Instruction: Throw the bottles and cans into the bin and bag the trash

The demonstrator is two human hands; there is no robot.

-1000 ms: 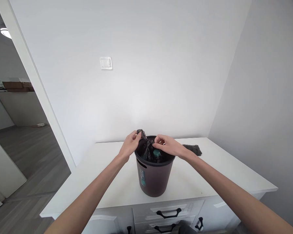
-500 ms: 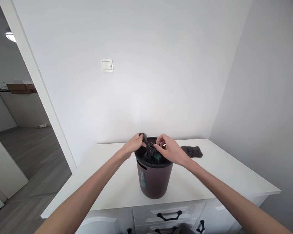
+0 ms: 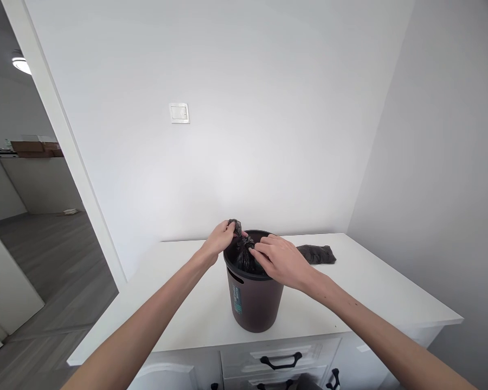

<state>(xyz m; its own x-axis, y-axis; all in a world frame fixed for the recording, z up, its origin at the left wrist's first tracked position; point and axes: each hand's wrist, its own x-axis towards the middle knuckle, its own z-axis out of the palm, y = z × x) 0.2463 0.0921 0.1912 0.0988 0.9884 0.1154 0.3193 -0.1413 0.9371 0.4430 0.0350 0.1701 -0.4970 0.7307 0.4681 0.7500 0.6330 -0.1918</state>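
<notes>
White countertop [image 3: 203,314] is bearing the dark bin [image 3: 257,303], left hand [image 3: 218,240] is pinching the black bag [image 3: 243,259] up top, right hand [image 3: 282,261] is touching its neck, grip unclear

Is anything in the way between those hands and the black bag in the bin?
Nothing visible: the left hand pinches the top of the black bag, and the right hand is at its bunched neck. The bin surrounds the lower part; the dark bundle lies off to the right.
</notes>
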